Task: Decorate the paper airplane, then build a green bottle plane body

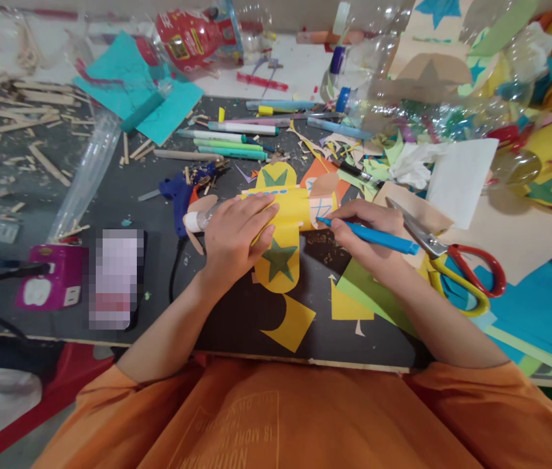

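Observation:
A toy airplane (292, 212) made from a plastic bottle wrapped in yellow paper lies on the dark table. Its yellow wings carry green stars, and a paper propeller sits by the white cap (196, 222) at its left end. My left hand (239, 238) is closed over the bottle's body, holding it down. In my right hand (368, 231) is a blue marker (378, 237), gripped like a pen. The marker's tip touches a pale paper band (322, 210) at the airplane's right end, where blue lines form a star-like shape.
Scissors (435, 246) with red and yellow handles lie right of my right hand. Several markers (231, 146) and a blue glue gun (180, 198) are beyond the airplane. A phone (114, 277) and a purple box (51, 277) with cables stand left. Paper scraps (290, 322) and plastic bottles (403, 114) are around.

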`<state>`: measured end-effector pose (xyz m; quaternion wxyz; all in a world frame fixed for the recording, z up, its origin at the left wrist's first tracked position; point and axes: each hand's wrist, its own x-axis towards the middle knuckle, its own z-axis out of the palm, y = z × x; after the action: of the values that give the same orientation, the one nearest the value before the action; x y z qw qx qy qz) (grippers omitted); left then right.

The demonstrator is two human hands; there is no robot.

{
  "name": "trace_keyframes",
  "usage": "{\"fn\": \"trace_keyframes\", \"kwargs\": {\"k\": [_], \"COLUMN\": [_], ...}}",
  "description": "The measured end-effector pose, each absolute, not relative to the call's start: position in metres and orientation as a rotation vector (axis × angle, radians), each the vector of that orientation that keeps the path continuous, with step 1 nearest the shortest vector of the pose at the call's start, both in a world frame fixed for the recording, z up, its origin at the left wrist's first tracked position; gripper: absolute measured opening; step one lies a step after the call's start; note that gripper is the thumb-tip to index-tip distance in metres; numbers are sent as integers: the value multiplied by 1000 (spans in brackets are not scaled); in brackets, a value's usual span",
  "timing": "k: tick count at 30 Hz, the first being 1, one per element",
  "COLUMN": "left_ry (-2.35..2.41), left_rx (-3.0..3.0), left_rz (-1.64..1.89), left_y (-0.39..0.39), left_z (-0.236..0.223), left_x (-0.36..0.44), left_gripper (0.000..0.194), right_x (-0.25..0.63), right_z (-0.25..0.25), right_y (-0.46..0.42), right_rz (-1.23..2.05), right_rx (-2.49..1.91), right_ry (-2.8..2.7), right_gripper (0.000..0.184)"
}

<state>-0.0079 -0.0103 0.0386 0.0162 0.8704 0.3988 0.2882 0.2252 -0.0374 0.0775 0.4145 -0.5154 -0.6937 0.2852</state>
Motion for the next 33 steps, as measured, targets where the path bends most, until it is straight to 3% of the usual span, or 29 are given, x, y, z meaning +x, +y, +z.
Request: {"fn": "trace_keyframes", "kwargs": {"k": [33], "left_ry": [1239], "left_rx": [2688], "left_rz": [894], "left_y": [-10], "left_z": [40], "left_x": [-8], "left_gripper": [29], "right_x": [231], "right_z": [75], "right_y": [-33], "right_rz": [655], "right_rx": [-1307], "right_ry": [-1663], "right_gripper": [20]}}
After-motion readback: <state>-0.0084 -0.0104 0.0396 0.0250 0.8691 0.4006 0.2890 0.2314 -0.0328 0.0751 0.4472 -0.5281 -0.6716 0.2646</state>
